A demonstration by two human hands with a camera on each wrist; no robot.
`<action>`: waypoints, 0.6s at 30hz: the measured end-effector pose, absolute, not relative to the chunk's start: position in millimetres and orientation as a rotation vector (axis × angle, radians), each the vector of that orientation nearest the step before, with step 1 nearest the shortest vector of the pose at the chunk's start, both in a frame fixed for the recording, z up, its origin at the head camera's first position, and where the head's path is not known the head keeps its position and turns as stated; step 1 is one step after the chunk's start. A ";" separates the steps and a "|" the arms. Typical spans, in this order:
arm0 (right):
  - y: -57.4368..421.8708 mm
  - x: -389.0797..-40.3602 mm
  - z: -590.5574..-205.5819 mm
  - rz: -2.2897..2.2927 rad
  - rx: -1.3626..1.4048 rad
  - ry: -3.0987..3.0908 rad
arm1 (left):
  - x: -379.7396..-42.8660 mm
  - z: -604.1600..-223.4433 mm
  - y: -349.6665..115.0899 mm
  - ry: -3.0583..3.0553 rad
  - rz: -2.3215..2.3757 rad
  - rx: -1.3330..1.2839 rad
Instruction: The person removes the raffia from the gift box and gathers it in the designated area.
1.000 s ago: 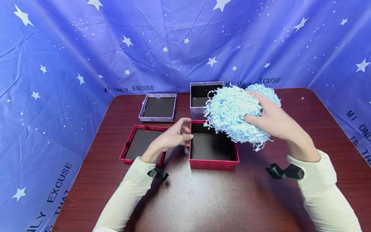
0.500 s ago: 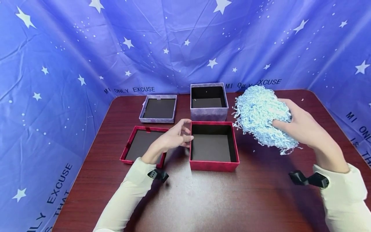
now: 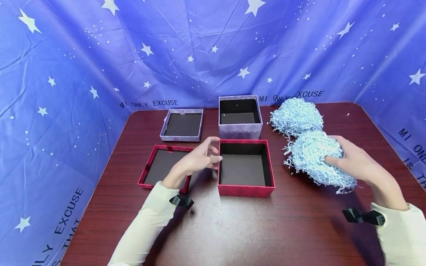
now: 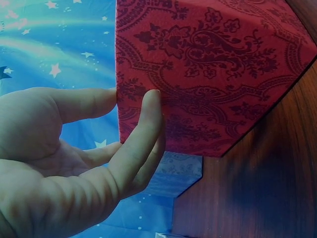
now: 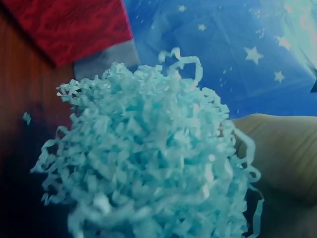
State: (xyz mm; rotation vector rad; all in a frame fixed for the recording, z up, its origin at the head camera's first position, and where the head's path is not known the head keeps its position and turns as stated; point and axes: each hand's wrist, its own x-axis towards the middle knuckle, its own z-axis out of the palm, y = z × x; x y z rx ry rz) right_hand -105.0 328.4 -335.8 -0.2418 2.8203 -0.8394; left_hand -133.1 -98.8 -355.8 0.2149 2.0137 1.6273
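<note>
My left hand [image 3: 201, 157] holds the left wall of the red box [image 3: 246, 190]. Its thumb reaches the rim, and in the left wrist view curled fingers [image 4: 141, 134] lie against the patterned red outside [image 4: 213, 74]. My right hand [image 3: 356, 160] grips a clump of light blue shredded paper [image 3: 316, 159], low at the right of the box; most of its fingers are hidden. The paper [image 5: 153, 158] fills the right wrist view, part of the hand [image 5: 280, 153] beside it. A second clump of shredded paper [image 3: 296, 115] lies just behind, touching the held one.
Behind the red box stands an open purple-grey box [image 3: 240, 131], with small scraps in it. To the left lie a purple-grey lid [image 3: 181, 138] and a red-rimmed lid [image 3: 146, 183], inside up. A starry blue curtain [image 3: 199, 48] hangs around the dark wooden table [image 3: 233, 229].
My right hand has carried the shredded paper clump from above the red box to the right and down, uncovering the second clump and the box behind. The left hand has stayed in place.
</note>
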 end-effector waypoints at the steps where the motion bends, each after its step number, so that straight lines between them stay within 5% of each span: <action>1: 330.7 -105.4 -337.9 -0.817 -0.237 2.815 | -133.0 -355.6 -98.9 2.016 1.627 0.214; 18: 346.2 -112.0 -362.9 -0.597 -0.195 2.744 | -134.1 -353.6 -99.9 2.012 1.626 0.228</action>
